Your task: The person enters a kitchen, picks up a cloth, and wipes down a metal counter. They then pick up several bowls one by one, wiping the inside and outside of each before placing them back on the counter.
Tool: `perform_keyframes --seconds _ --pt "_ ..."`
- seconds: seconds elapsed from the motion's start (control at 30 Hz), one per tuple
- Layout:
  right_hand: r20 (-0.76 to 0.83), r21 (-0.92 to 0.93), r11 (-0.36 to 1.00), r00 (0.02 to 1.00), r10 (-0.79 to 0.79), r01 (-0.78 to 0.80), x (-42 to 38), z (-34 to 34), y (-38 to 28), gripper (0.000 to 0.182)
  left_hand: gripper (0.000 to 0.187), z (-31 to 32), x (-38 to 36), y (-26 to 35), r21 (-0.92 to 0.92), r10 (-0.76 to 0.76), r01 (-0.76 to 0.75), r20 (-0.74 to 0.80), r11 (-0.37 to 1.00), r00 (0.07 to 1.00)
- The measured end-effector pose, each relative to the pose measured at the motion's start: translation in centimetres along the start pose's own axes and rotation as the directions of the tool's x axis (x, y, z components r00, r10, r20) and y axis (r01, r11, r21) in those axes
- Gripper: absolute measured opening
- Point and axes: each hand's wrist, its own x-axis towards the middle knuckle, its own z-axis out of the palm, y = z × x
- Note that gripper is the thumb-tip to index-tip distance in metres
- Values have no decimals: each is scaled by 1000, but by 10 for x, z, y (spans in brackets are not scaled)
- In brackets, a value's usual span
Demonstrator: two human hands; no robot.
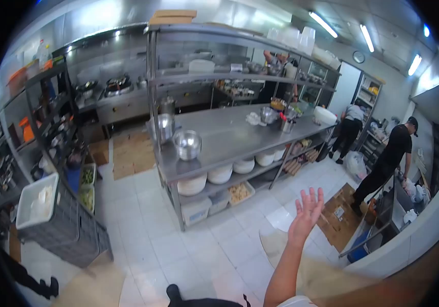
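Right hand (307, 214), lower right of centre: fingers apart, holding nothing. Left hand out of view. No handling appears under way; the table (222, 130) would call for closer reach.

one wide head view looks forward — and down.

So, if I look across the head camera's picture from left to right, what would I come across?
White basket → green vegetables → nearest steel bowl → food tray → open right hand → person in a black cap.
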Motion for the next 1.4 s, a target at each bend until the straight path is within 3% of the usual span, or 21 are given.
perform_keyframes --seconds 0.13,0.23,0.33,0.37,0.4,0.43,0.53,0.6,0.63,0.67,0.7,0.77,0.87,0.93,1.0,1.13,1.2,1.27,1.33,1.37,1.4 --pt "188 70 993 976 -108 96 16 102 7 61 58 97 -21 -44 -330 -78 6 -205 944 976" --pt "322 190 972 927 -194 137 39 179 0 74 58 230 -81 -73 -479 -206 155 -55 864 977" --pt "412 301 943 872 -265 144 63 258 -11 79 42 371 -151 -69 -211 -376 570 567 794 733" --pt "402 309 939 874 -272 150 74 284 -9 79 66 411 -161 -36 -423 6 346 639 837 769" --pt "389 384 923 907 -159 -3 90 309 -3 82 88 461 -171 -5 -541 -184 683 702 491 688" --pt "387 454 878 921 -38 -154 104 329 1 85 105 501 -180 8 -566 -155 720 733 403 662" --pt "295 485 863 956 -6 -144 136 382 20 88 117 587 -226 59 -541 -222 743 729 393 648" --pt "438 488 844 899 -17 -222 129 383 41 74 101 603 -287 99 -323 -289 870 851 373 439" --pt "439 449 865 899 7 -225 111 380 51 65 83 582 -309 106 -57 -46 928 996 369 79" --pt "335 364 901 936 108 -234 98 358 80 46 65 555 -355 117 -150 -199 970 962 192 188" --pt "238 335 920 963 124 -201 68 326 111 36 56 520 -399 123 -295 -190 896 910 332 370" --pt "84 376 873 949 302 -311 -26 269 140 30 44 414 -437 116 -274 -49 934 955 228 292" --pt "-90 471 741 810 580 -478 -179 163 200 34 60 249 -518 103 271 276 937 939 -219 -207" --pt "32 677 470 661 749 -566 -277 112 197 41 70 157 -555 87 843 493 415 537 -342 -684" --pt "-57 554 478 541 839 -682 -347 104 172 36 55 92 -555 69 980 760 -179 -53 -83 -647" --pt "-1 696 244 339 941 -676 -433 62 145 28 53 11 -539 77 936 797 -308 -314 170 -516" --pt "-92 645 367 409 908 -670 -443 59 107 27 53 17 -505 90 981 917 5 -179 193 -357" --pt "-165 557 548 564 809 -624 -451 57 73 25 56 65 -457 104 644 796 500 -313 578 -518" --pt "-176 537 640 669 722 -550 -459 52 37 26 62 105 -462 117 29 980 979 -27 200 -199" --pt "-184 514 716 755 630 -472 -463 55 18 26 55 156 -397 120 -247 792 755 123 608 -598" --pt "-194 524 714 751 632 -465 -468 64 -3 26 55 176 -397 110 -70 783 950 587 303 -206"
